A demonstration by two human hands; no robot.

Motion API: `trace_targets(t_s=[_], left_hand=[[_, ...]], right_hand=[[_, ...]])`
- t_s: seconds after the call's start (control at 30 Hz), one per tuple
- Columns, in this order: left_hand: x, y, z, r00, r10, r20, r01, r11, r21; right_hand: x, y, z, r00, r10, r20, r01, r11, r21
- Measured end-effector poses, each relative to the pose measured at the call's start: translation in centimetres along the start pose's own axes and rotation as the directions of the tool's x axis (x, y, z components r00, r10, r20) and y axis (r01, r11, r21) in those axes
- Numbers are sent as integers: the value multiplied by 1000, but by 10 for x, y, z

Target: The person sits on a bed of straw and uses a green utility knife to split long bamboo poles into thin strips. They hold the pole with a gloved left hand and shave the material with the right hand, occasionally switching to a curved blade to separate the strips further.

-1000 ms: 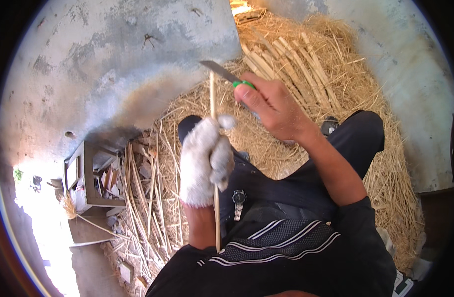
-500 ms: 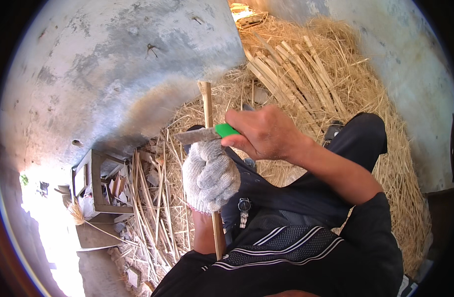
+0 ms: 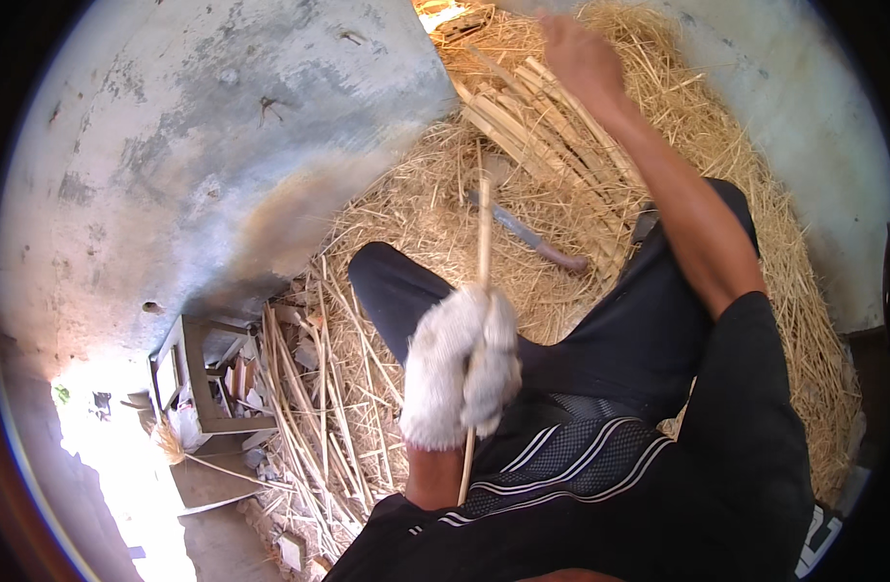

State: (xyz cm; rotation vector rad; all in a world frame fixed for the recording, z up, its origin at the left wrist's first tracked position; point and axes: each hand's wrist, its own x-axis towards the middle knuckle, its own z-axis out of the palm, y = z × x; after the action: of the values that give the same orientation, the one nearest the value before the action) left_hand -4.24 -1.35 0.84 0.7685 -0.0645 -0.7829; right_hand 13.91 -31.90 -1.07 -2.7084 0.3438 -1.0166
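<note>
My left hand (image 3: 464,364), in a whitish knitted glove, is closed around a thin bamboo strip (image 3: 485,228) above my lap. The strip stands nearly upright in view, its upper end reaching over the straw and its lower end near my shirt. My bare right hand (image 3: 586,63) is stretched far forward over the straw, beside a bundle of split strips (image 3: 527,131). It is blurred and its fingers look curled in. No knife shows in or around it.
A curved tool with a grey blade and brownish handle (image 3: 527,233) lies on the straw (image 3: 397,209) between my knees. At left, a small wooden frame (image 3: 212,388) holds scraps, beside long thin strips (image 3: 314,417). Weathered walls (image 3: 222,116) enclose the spot.
My right hand, which held a green-handled knife against the strip just above the glove, has swung forward and away. The gloved left hand has shifted right with the strip and turned.
</note>
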Motion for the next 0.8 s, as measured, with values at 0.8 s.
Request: trace_targets(t_s=[0.8], left_hand=[[21,14,-4,923,313,-223,-145,821,552]], right_hand=[[-109,-86,-41,871,-481,-104,394,553,734]])
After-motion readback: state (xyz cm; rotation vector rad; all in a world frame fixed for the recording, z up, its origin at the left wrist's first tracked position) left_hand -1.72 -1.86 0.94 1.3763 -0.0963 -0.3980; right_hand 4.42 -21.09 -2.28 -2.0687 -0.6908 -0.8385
